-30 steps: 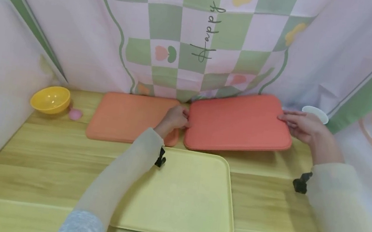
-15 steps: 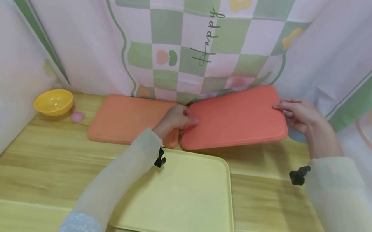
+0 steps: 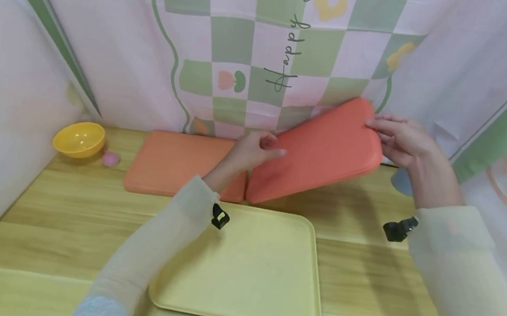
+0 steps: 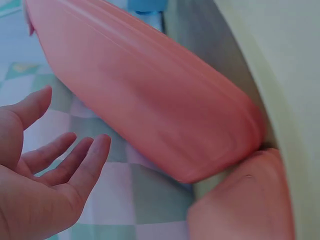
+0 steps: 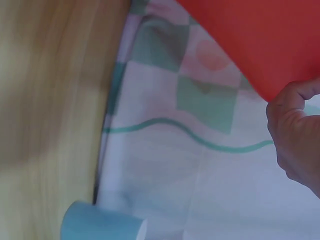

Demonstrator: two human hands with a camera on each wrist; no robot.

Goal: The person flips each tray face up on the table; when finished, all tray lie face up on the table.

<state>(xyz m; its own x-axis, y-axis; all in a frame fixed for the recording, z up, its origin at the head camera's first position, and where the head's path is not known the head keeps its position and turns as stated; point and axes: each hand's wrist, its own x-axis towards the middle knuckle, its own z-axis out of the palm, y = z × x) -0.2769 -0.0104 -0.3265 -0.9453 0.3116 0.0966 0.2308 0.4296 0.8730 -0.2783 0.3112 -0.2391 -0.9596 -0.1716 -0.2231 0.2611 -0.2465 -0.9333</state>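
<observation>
A red rectangular tray point(image 3: 316, 155) with rounded corners, its smooth underside seemingly up, tilts steeply at the back. Its left end is low, against the neighbouring orange tray point(image 3: 180, 164), while its right end is raised. My right hand point(image 3: 407, 141) pinches the raised end between thumb and fingers. Beside the tray's left part is my left hand point(image 3: 254, 150), its fingers loosely bent; in the left wrist view that hand point(image 4: 50, 170) is apart from the red tray point(image 4: 150, 95). A yellow tray point(image 3: 244, 263) lies flat in front, rim up.
A yellow bowl point(image 3: 79, 139) and a small pink item point(image 3: 110, 159) stand at the back left. Behind my right hand is a blue cup point(image 5: 102, 222), partly hidden in the head view. A checkered cloth point(image 3: 272, 48) hangs along the back edge of the wooden table point(image 3: 31, 235).
My right hand has raised the red tray's right end higher and moved it leftward, steepening the tilt. My left hand has come off the tray's left edge, and its fingers have spread. More of the blue cup shows.
</observation>
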